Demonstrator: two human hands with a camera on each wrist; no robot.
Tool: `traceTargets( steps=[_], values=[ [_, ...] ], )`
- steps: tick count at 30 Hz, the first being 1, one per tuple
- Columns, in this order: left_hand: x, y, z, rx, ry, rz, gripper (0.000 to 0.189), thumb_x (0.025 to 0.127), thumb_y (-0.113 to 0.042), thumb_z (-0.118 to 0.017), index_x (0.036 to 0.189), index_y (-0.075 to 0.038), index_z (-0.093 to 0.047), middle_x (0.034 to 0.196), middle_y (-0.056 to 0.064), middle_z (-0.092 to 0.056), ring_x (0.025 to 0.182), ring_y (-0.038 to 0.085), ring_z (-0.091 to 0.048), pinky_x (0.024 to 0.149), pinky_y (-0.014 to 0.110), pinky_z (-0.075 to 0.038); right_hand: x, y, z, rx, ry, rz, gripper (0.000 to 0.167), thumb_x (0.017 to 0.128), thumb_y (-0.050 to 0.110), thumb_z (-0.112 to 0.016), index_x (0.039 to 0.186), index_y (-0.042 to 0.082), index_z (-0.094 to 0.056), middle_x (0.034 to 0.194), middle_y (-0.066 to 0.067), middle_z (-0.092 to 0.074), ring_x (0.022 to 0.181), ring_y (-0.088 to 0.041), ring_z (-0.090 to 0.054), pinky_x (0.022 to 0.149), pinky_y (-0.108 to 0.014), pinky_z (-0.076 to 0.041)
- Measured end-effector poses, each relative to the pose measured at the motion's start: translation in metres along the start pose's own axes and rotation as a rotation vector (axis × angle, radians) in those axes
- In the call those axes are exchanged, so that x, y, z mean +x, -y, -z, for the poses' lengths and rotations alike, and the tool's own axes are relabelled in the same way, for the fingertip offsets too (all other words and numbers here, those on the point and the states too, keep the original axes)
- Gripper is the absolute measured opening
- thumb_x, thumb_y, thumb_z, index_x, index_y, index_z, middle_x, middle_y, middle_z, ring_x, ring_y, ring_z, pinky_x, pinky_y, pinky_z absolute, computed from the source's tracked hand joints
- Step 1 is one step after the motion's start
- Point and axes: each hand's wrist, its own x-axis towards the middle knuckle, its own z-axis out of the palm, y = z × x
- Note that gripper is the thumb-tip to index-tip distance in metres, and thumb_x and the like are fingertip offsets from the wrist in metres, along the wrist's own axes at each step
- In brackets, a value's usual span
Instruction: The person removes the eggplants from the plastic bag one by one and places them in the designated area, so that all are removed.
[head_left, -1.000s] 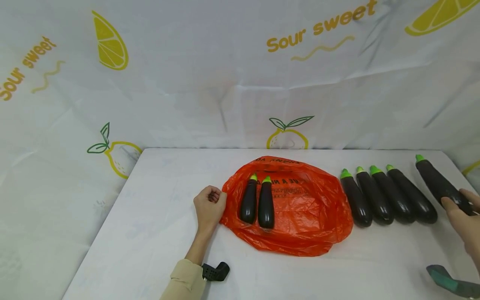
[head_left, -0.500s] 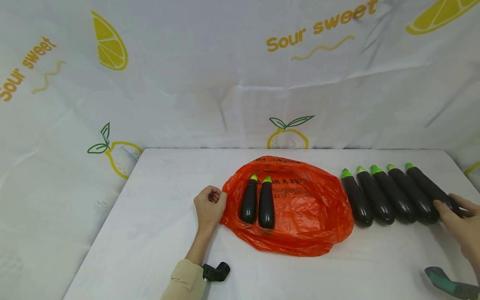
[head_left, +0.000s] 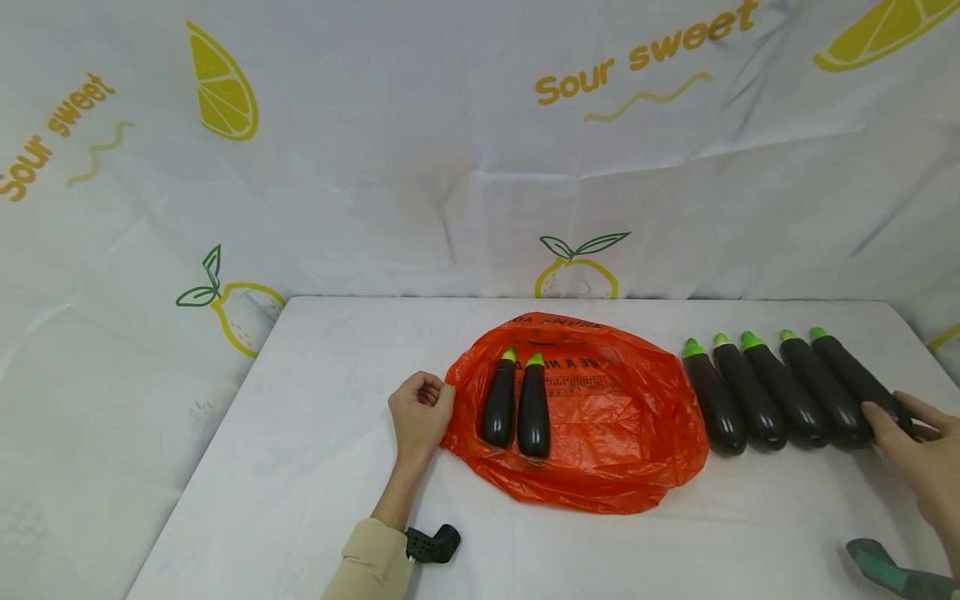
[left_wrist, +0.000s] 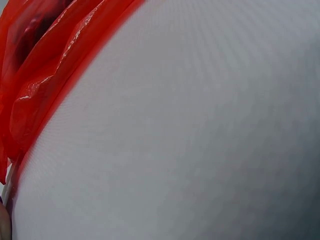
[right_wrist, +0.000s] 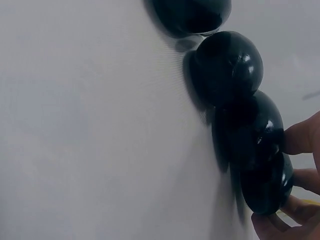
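Note:
An open red plastic bag [head_left: 600, 433] lies on the white table, and my left hand [head_left: 422, 412] pinches its left rim with curled fingers. Two dark eggplants, one at the left [head_left: 498, 404] and one beside it [head_left: 533, 412], rest inside the bag, green tips pointing away. To the right, my right hand [head_left: 918, 454] grips the blunt near end of the outermost eggplant [head_left: 855, 371] in a slanted row. The right wrist view shows fingers [right_wrist: 300, 136] around that eggplant end [right_wrist: 265, 190]. It lies against its neighbour [head_left: 825, 392].
Several more eggplants [head_left: 783, 396] lie side by side close to the bag's right edge. A patterned cloth [head_left: 420, 167] hangs behind the table [head_left: 315, 400]. Each wrist carries a strapped device, the left one black [head_left: 432, 544], the right one green and dark [head_left: 885, 568].
My right hand has moved left with its eggplant, bringing it from apart to the right end of the row. The left hand and the bag have stayed put.

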Motion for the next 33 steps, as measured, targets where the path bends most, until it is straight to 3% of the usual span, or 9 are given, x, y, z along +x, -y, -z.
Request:
traceTargets(
  steps=[1, 3, 9, 17, 20, 26, 27, 33],
  values=[
    [0.0, 0.0, 0.0, 0.002, 0.0, 0.001, 0.011, 0.083, -0.002, -0.064, 0.072, -0.004, -0.065, 0.063, 0.01, -0.058, 0.058, 0.013, -0.049, 0.057, 0.02, -0.047, 0.0, 0.0, -0.001, 0.006, -0.002, -0.005, 0.062, 0.103, 0.024, -0.044, 0.16, 0.006, -0.026, 0.164, -0.032, -0.024, 0.149, -0.053, -0.032, 0.118, -0.052, -0.041],
    [0.0, 0.0, 0.0, 0.004, 0.001, 0.004, 0.011, 0.083, -0.002, -0.064, 0.072, -0.004, -0.065, 0.063, 0.01, -0.057, 0.058, 0.013, -0.049, 0.056, 0.02, -0.047, -0.001, 0.0, -0.002, 0.022, -0.011, -0.003, 0.061, 0.103, 0.023, -0.043, 0.159, 0.006, -0.026, 0.165, -0.031, -0.022, 0.149, -0.053, -0.031, 0.121, -0.058, -0.032],
    [0.0, 0.001, -0.001, 0.005, 0.003, 0.004, 0.011, 0.083, -0.001, -0.064, 0.072, -0.004, -0.065, 0.062, 0.01, -0.057, 0.058, 0.013, -0.048, 0.056, 0.02, -0.046, -0.001, -0.002, -0.003, 0.026, -0.042, 0.035, 0.057, 0.103, 0.019, -0.043, 0.157, 0.004, -0.032, 0.163, -0.031, -0.029, 0.148, -0.052, -0.035, 0.124, -0.051, -0.033],
    [0.0, 0.0, -0.001, 0.011, 0.002, 0.0, 0.011, 0.083, -0.002, -0.064, 0.072, -0.005, -0.065, 0.062, 0.01, -0.057, 0.058, 0.013, -0.048, 0.056, 0.02, -0.046, 0.001, -0.002, -0.002, 0.036, -0.03, 0.037, 0.057, 0.102, 0.018, -0.043, 0.157, 0.004, -0.032, 0.163, -0.031, -0.028, 0.149, -0.052, -0.033, 0.123, -0.055, -0.033],
    [0.0, 0.0, -0.001, 0.018, -0.002, -0.003, 0.011, 0.082, -0.002, -0.064, 0.071, -0.005, -0.065, 0.062, 0.009, -0.057, 0.058, 0.012, -0.048, 0.056, 0.02, -0.045, -0.001, -0.001, -0.001, 0.024, -0.033, 0.041, 0.058, 0.102, 0.019, -0.043, 0.157, 0.005, -0.032, 0.163, -0.031, -0.029, 0.147, -0.053, -0.036, 0.119, -0.044, -0.041],
    [0.001, -0.001, -0.001, 0.015, -0.006, -0.003, 0.011, 0.08, -0.002, -0.062, 0.069, -0.005, -0.064, 0.06, 0.008, -0.056, 0.057, 0.011, -0.048, 0.054, 0.02, -0.044, -0.006, -0.002, -0.003, 0.02, -0.08, 0.067, 0.057, 0.103, 0.018, -0.043, 0.158, 0.006, -0.032, 0.162, -0.028, -0.032, 0.147, -0.052, -0.038, 0.121, -0.044, -0.04],
    [0.001, -0.001, -0.001, 0.014, -0.004, -0.001, 0.011, 0.08, -0.002, -0.062, 0.069, -0.005, -0.064, 0.06, 0.008, -0.056, 0.057, 0.011, -0.048, 0.054, 0.02, -0.044, -0.004, -0.005, -0.004, 0.02, -0.091, 0.073, 0.057, 0.103, 0.018, -0.043, 0.158, 0.006, -0.032, 0.163, -0.028, -0.032, 0.147, -0.051, -0.037, 0.123, -0.049, -0.035],
    [0.0, 0.0, -0.001, 0.012, 0.001, 0.004, 0.012, 0.081, -0.002, -0.063, 0.07, -0.006, -0.064, 0.061, 0.008, -0.056, 0.057, 0.011, -0.048, 0.055, 0.02, -0.044, 0.022, -0.03, -0.013, 0.038, -0.186, 0.109, 0.053, 0.105, 0.024, -0.046, 0.157, 0.015, -0.039, 0.163, -0.019, -0.037, 0.151, -0.042, -0.036, 0.126, -0.046, -0.03]
  ],
)
